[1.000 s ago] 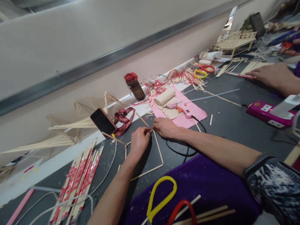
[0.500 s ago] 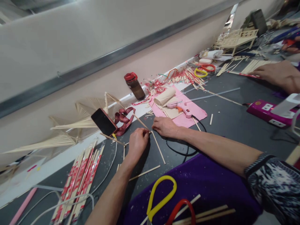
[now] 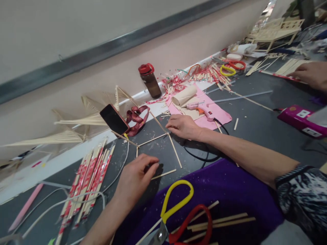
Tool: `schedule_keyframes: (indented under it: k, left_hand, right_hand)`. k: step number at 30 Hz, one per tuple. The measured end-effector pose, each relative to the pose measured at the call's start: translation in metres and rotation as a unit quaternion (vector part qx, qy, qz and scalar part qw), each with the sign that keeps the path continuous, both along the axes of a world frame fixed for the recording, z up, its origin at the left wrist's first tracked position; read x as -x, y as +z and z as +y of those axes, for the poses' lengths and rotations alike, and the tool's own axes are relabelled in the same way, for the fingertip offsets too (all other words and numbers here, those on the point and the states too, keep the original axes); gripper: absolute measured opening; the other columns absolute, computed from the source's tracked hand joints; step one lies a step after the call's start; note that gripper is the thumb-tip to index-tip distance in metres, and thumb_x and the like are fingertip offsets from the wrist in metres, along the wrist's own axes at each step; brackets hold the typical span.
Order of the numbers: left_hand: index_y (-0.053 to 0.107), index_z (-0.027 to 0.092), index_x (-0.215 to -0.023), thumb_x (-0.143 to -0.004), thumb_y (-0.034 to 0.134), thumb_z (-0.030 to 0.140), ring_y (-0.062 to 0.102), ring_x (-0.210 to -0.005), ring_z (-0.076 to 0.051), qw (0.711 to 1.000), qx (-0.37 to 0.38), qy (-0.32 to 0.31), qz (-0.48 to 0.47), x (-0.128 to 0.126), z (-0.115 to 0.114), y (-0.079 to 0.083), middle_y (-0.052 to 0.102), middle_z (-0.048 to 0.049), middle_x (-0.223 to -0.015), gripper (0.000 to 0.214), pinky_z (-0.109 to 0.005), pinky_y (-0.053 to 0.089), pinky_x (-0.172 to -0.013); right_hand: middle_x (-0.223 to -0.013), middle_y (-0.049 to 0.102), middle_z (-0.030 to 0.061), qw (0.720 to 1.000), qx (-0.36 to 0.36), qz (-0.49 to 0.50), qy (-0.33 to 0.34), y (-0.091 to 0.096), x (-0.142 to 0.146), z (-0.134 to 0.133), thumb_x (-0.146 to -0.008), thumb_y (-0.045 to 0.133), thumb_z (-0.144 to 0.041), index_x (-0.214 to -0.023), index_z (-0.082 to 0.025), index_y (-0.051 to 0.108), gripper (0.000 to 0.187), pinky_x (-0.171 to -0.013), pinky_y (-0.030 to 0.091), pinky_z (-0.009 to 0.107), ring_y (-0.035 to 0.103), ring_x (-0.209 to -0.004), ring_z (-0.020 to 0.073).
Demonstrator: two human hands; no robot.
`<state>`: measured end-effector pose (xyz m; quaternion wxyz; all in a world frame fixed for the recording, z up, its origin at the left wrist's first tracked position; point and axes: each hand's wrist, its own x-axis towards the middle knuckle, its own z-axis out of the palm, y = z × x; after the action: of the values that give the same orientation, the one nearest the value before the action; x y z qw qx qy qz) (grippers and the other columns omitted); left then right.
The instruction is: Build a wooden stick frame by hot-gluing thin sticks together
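Observation:
My left hand (image 3: 136,175) hovers over the table with thumb and fingers apart, holding nothing. Close to it lies a loose wooden stick (image 3: 164,174). My right hand (image 3: 183,126) has its fingers drawn together at the corner where thin sticks meet, and seems to pinch the slanting stick (image 3: 157,121) there. From that corner a crosswise stick (image 3: 152,140) runs left to another joint, and one more stick (image 3: 174,150) runs toward me. The fingertips partly hide the joint. A pink glue gun (image 3: 201,108) rests just beyond my right hand.
Scissors (image 3: 177,200) and sticks lie on purple cloth (image 3: 230,183) in front of me. Wrapped chopsticks (image 3: 87,180), a phone (image 3: 114,119), a tape measure (image 3: 138,119) and a bottle (image 3: 150,81) stand around. Another person's hand (image 3: 310,74) touches sticks at right.
My left hand has let go of the stick corner and drawn back toward me and left, its fingers opening. My right hand stays at the corner. The view has shifted slightly.

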<state>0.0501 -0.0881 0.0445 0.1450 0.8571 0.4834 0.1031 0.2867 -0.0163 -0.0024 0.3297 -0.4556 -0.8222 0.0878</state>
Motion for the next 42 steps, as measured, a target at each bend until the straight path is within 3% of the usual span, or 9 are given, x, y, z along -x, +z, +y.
schedule_keyframes:
  k: [6,13,17,20,24,29,31,37,42]
  left_hand:
    - [0.066,0.028,-0.088,-0.084,0.049,0.038,0.063,-0.072,-0.014,0.999,-0.024,0.031,-0.015,0.039,-0.032,-0.004,0.066,-0.0002,-0.084,0.020,-0.023,0.048,-0.064]
    - [0.066,0.029,-0.088,-0.083,0.049,0.041,0.064,-0.072,-0.014,0.997,-0.045,0.056,-0.025,0.051,-0.026,-0.002,0.067,0.0006,-0.086,0.022,-0.024,0.048,-0.063]
    - [0.067,0.028,-0.086,-0.083,0.047,0.041,0.064,-0.073,-0.014,0.998,-0.037,0.048,-0.022,0.044,-0.022,-0.005,0.067,0.0002,-0.085,0.024,-0.024,0.048,-0.065]
    - [0.067,0.027,-0.085,-0.084,0.047,0.039,0.064,-0.073,-0.013,0.999,-0.024,0.038,-0.018,0.040,-0.021,-0.009,0.067,0.0003,-0.084,0.024,-0.024,0.048,-0.065]
    - [0.066,0.027,-0.085,-0.085,0.046,0.038,0.064,-0.073,-0.013,1.000,-0.004,0.017,-0.020,0.038,-0.022,-0.014,0.066,0.0007,-0.083,0.022,-0.023,0.047,-0.065]
    - [0.065,0.029,-0.087,-0.085,0.046,0.038,0.063,-0.076,-0.014,1.000,0.010,0.007,-0.028,0.035,-0.024,-0.017,0.066,0.0006,-0.086,0.021,-0.024,0.048,-0.067]
    - [0.065,0.029,-0.087,-0.085,0.046,0.038,0.064,-0.078,-0.014,1.000,0.012,0.001,-0.027,0.032,-0.023,-0.017,0.067,0.0005,-0.087,0.021,-0.024,0.048,-0.068]
    - [0.066,0.028,-0.090,-0.087,0.043,0.035,0.064,-0.076,-0.014,0.999,0.003,-0.036,0.020,0.010,-0.018,-0.009,0.067,-0.0001,-0.091,0.024,-0.023,0.046,-0.065]
    - [0.066,0.027,-0.091,-0.087,0.044,0.032,0.062,-0.074,-0.013,0.995,-0.028,-0.075,0.061,-0.020,0.002,0.000,0.066,-0.0008,-0.090,0.022,-0.022,0.044,-0.062]
  right_hand:
    - [-0.086,0.067,0.0026,0.998,-0.012,0.056,0.014,0.023,-0.004,-0.005,-0.086,0.049,-0.022,-0.090,-0.017,0.070,0.021,-0.072,0.040,0.022,0.058,-0.081,0.0116]
    - [-0.078,0.068,0.0001,0.999,0.046,0.016,-0.014,0.020,-0.012,-0.005,-0.084,0.049,-0.020,-0.072,-0.018,0.068,0.023,-0.067,0.038,0.024,0.057,-0.073,0.0113]
    - [-0.072,0.067,0.0001,0.981,0.116,0.155,-0.023,0.024,-0.022,-0.011,-0.081,0.054,-0.028,-0.076,-0.017,0.069,0.019,-0.061,0.040,0.023,0.056,-0.065,0.0097]
    - [-0.068,0.063,-0.0010,0.924,0.170,0.341,-0.037,0.049,-0.037,-0.020,-0.077,0.060,-0.035,-0.082,-0.017,0.068,0.020,-0.052,0.038,0.021,0.052,-0.057,0.0078]
    - [-0.085,0.063,-0.0014,0.855,0.114,0.506,-0.030,0.102,-0.064,-0.050,-0.078,0.055,-0.034,-0.075,-0.021,0.058,0.014,-0.048,0.033,0.021,0.048,-0.055,0.0057]
    - [-0.056,0.041,-0.0045,0.856,0.041,0.508,-0.089,0.147,-0.088,-0.097,-0.085,0.043,-0.033,-0.071,-0.027,0.049,0.016,-0.044,0.026,0.025,0.033,-0.044,0.0083]
    - [-0.053,0.036,-0.0047,0.857,0.022,0.507,-0.090,0.146,-0.090,-0.104,-0.085,0.045,-0.033,-0.071,-0.027,0.050,0.016,-0.043,0.027,0.025,0.033,-0.042,0.0087]
    - [-0.061,0.056,-0.0015,0.874,0.118,0.469,-0.040,0.112,-0.084,-0.095,-0.077,0.060,-0.035,-0.073,-0.021,0.057,0.015,-0.043,0.036,0.022,0.050,-0.049,0.0090]
    - [-0.063,0.059,-0.0004,0.897,0.111,0.425,-0.051,0.100,-0.087,-0.108,-0.077,0.063,-0.035,-0.073,-0.021,0.061,0.015,-0.043,0.038,0.022,0.052,-0.050,0.0091]
